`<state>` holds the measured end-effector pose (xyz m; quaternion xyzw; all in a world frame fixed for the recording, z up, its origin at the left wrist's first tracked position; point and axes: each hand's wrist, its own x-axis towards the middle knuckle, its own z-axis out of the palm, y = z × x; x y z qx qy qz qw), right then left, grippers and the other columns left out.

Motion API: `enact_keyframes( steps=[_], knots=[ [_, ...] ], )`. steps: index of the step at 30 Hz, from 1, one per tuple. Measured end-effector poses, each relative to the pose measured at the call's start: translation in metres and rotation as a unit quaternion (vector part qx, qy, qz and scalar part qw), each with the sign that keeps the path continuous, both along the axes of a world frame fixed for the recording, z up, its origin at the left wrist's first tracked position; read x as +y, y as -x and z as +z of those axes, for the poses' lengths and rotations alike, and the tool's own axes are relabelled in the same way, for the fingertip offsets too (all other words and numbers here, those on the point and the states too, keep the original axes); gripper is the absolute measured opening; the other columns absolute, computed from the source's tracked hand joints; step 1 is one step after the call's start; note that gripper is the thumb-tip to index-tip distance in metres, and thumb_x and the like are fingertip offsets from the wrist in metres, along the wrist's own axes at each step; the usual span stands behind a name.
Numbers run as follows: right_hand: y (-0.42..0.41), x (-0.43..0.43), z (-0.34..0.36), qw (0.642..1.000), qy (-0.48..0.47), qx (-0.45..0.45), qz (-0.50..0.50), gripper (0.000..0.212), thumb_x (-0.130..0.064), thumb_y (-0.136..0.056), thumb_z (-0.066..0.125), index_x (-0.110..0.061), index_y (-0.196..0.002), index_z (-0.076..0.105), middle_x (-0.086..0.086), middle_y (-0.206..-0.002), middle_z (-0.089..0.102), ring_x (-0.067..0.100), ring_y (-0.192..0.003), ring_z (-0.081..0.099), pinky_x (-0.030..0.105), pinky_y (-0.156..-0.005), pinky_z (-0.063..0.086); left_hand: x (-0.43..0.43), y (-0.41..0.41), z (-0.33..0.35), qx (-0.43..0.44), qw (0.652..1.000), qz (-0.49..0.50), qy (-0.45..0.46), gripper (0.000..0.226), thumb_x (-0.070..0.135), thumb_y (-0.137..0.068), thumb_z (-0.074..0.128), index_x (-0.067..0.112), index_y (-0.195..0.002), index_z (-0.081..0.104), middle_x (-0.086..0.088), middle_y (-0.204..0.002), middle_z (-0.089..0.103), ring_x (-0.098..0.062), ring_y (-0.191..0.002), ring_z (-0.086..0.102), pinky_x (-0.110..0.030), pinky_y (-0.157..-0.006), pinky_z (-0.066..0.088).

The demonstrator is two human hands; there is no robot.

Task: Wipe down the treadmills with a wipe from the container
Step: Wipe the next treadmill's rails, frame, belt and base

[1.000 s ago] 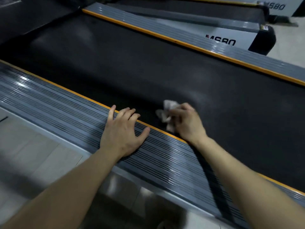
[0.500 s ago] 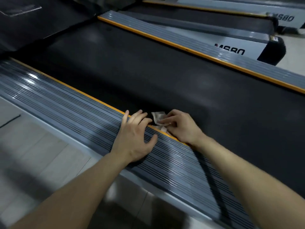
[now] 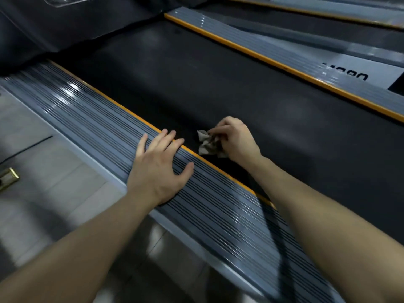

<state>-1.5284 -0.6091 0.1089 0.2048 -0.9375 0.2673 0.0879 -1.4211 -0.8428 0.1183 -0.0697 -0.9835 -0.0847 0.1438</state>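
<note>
Grey floor tiles (image 3: 54,171) run along my left with a small brass fitting (image 3: 8,178) set into them, and a second treadmill (image 3: 354,68) with dark lettering lies beyond the far rail (image 3: 284,55). Between them stretches the black treadmill belt (image 3: 218,88), bordered near me by a ribbed grey side rail (image 3: 91,119) with orange trim (image 3: 122,107). My left hand (image 3: 159,165) lies flat on that rail, fingers spread, while my right hand (image 3: 234,138) pinches a crumpled wipe (image 3: 206,143) against the belt just beside the trim.

Crumpled, soiled wipe (image 3: 207,144) lies on the black treadmill belt (image 3: 218,84).
</note>
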Motion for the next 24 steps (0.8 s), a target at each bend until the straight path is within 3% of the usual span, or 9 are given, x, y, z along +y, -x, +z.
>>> enact_keyframes(
  steps=[2,5,10,13,15,17,19,21,24],
  knots=[
    [-0.003,-0.001,-0.001,0.999,-0.017,0.003,0.036,0.049,0.007,-0.095,0.058,-0.024,-0.128,0.077,-0.002,-0.126,0.064,0.02,-0.117,0.051,0.04,-0.098,0.053,0.0,-0.001,0.001,0.006,1.0,0.02,-0.007,0.076,0.073,-0.099,0.042,0.027,-0.159,0.046,0.002,-0.172,0.036,-0.014,-0.164,0.02,-0.053,-0.134,0.012],
    [-0.043,0.052,-0.003,0.991,-0.038,0.0,0.13,0.055,0.005,-0.096,0.057,-0.025,-0.141,0.069,-0.001,-0.15,0.058,0.022,-0.137,0.048,0.036,-0.117,0.042,0.0,-0.001,0.0,0.01,0.999,0.04,-0.008,0.077,0.072,-0.098,0.041,0.024,-0.158,0.047,0.0,-0.171,0.037,-0.018,-0.164,0.021,-0.055,-0.134,0.013],
    [-0.073,0.088,-0.002,0.98,-0.092,-0.048,0.169,0.047,-0.03,-0.111,0.046,-0.035,-0.158,0.049,-0.015,-0.173,0.026,0.003,-0.162,0.008,0.025,-0.13,0.015,0.004,-0.002,0.001,0.003,0.999,0.043,0.012,0.078,0.072,-0.097,0.039,0.022,-0.157,0.048,-0.002,-0.17,0.039,-0.02,-0.164,0.022,-0.056,-0.133,0.013],
    [-0.056,0.059,0.006,0.987,-0.039,-0.022,0.152,0.037,-0.042,-0.108,0.054,-0.031,-0.142,0.067,-0.011,-0.165,0.039,0.009,-0.157,0.028,0.033,-0.126,0.034,0.005,-0.003,0.003,0.002,0.999,0.043,0.011,0.078,0.072,-0.097,0.039,0.022,-0.156,0.049,-0.001,-0.17,0.039,-0.02,-0.164,0.021,-0.056,-0.133,0.012],
    [-0.045,0.04,0.01,0.996,0.018,0.007,0.086,0.028,-0.047,-0.104,0.062,-0.027,-0.116,0.078,-0.012,-0.144,0.053,0.008,-0.132,0.054,0.033,-0.104,0.054,0.005,-0.002,0.004,0.0,0.999,0.041,0.01,0.078,0.072,-0.097,0.039,0.023,-0.156,0.049,0.0,-0.17,0.039,-0.019,-0.164,0.021,-0.056,-0.133,0.012],
    [-0.041,0.029,0.013,0.996,0.081,0.026,-0.008,0.022,-0.046,-0.1,0.07,-0.024,-0.099,0.073,-0.013,-0.119,0.057,0.005,-0.102,0.061,0.028,-0.083,0.057,0.004,-0.002,0.004,-0.002,0.999,0.041,0.01,0.078,0.072,-0.097,0.039,0.023,-0.156,0.049,0.0,-0.17,0.039,-0.018,-0.164,0.021,-0.056,-0.133,0.012],
    [-0.043,0.025,0.012,0.994,0.098,0.015,-0.047,0.022,-0.039,-0.095,0.077,-0.026,-0.104,0.061,-0.013,-0.111,0.055,0.006,-0.091,0.06,0.029,-0.076,0.056,0.003,-0.002,0.004,-0.001,0.999,0.043,0.011,0.077,0.072,-0.097,0.039,0.023,-0.156,0.049,0.0,-0.17,0.039,-0.018,-0.164,0.02,-0.056,-0.133,0.012],
    [-0.047,0.024,0.007,0.997,0.079,-0.003,-0.025,0.033,-0.031,-0.096,0.076,-0.029,-0.124,0.058,-0.013,-0.125,0.055,0.009,-0.101,0.061,0.033,-0.083,0.056,0.003,-0.002,0.004,0.001,0.999,0.042,0.009,0.077,0.072,-0.096,0.04,0.023,-0.156,0.049,0.0,-0.17,0.039,-0.018,-0.164,0.021,-0.056,-0.133,0.012],
    [-0.041,0.015,-0.005,0.999,0.024,-0.009,0.045,0.038,-0.021,-0.105,0.063,-0.029,-0.142,0.065,-0.008,-0.159,0.046,0.021,-0.14,0.054,0.041,-0.108,0.053,0.004,-0.001,0.004,-0.001,0.999,0.045,0.009,0.077,0.072,-0.096,0.041,0.025,-0.157,0.048,0.001,-0.17,0.039,-0.017,-0.164,0.02,-0.055,-0.133,0.013]
  ],
)
